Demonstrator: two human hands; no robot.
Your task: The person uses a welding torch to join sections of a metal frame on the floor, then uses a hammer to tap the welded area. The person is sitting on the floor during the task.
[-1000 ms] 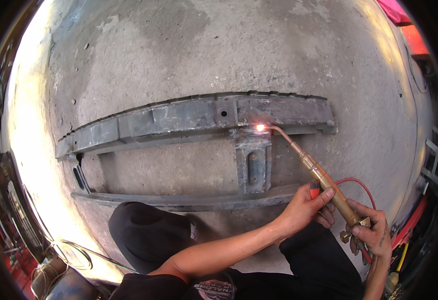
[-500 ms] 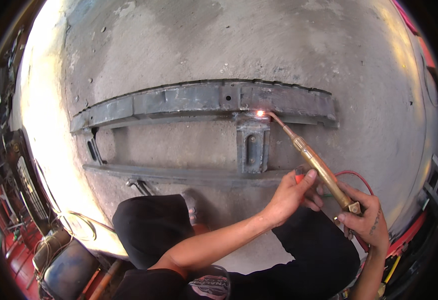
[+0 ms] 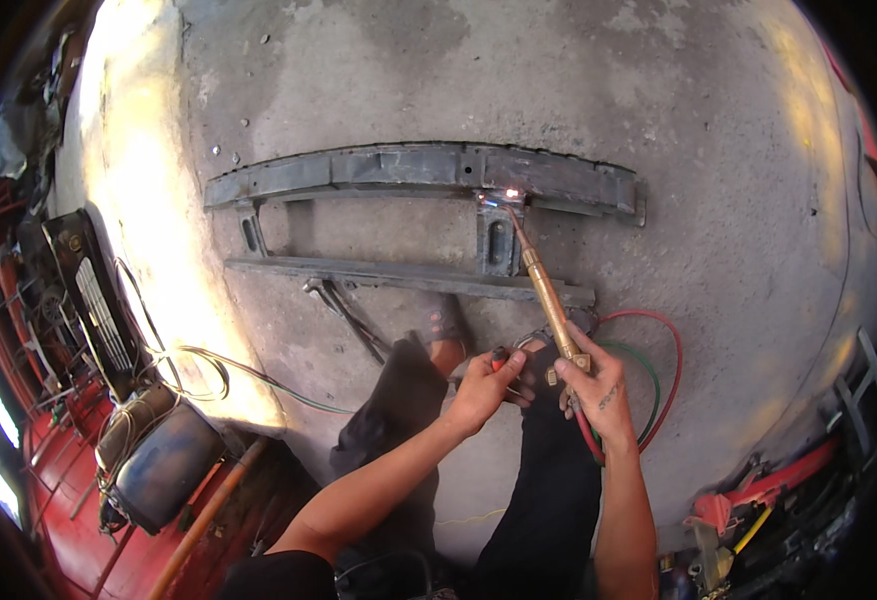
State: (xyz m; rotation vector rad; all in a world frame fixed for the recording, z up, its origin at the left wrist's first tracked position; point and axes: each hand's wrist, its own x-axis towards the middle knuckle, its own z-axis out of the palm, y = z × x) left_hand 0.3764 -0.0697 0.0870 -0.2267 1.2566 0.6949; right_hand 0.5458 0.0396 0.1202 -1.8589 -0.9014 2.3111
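Note:
My right hand (image 3: 599,385) is wrapped round the valve end of a brass gas torch (image 3: 547,295). The torch slants up and left, its nozzle over the bracket (image 3: 500,248) of a grey metal bumper beam (image 3: 389,170) on the floor. A short blue flame (image 3: 490,202) shows near the nozzle, and a spot (image 3: 512,192) glows where beam and bracket meet. Left of the torch's rear end, my left hand (image 3: 479,393) is closed on a small tool with an orange and black end (image 3: 500,358); its kind is partly hidden by the fingers.
Red (image 3: 675,370) and green hoses loop beside my right hand. A hammer-like tool (image 3: 344,312) with a dark handle lies below the lower bar (image 3: 379,275). Cables, a grille (image 3: 99,310) and a blue-grey tank (image 3: 164,465) stand left. Red metal equipment (image 3: 759,490) is at lower right.
The view has drawn back, so the beam looks smaller. The torch nozzle has shifted down from the glowing joint to above the bracket, and a blue flame now shows. Both hands keep their hold.

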